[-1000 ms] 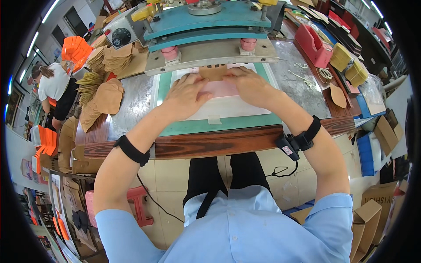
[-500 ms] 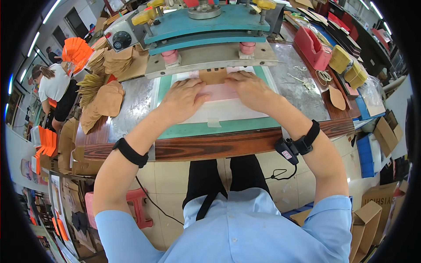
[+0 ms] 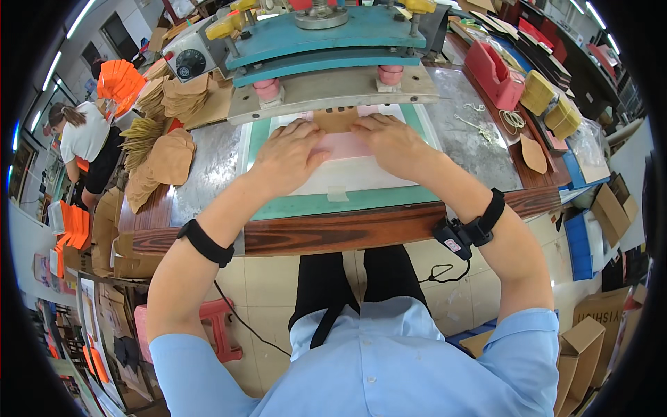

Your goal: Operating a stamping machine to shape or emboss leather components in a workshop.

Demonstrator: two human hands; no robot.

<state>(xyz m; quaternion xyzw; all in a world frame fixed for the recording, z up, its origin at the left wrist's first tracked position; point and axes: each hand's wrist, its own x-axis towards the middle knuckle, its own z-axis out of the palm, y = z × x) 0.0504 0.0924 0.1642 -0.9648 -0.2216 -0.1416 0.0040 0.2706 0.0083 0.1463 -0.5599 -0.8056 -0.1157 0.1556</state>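
Note:
Both hands rest under the front of a press with a teal plate and a metal bar. My left hand lies with fingertips at the left edge of a brown piece, thumb apart over a pink sheet. My right hand has slightly curved fingers lying at the brown piece's right edge, thumb mostly hidden. The piece has dark slots along its far edge. A white sheet and green mat are beneath.
Stacked tan cut pieces sit left beside a dial box. At right are a pink holder, cord and yellow bundles. A co-worker bends at far left. Cardboard boxes stand low right.
My hands stay in nearly the same place on the brown piece, with only slight shifts of fingers and view. The co-worker at left stays bent over.

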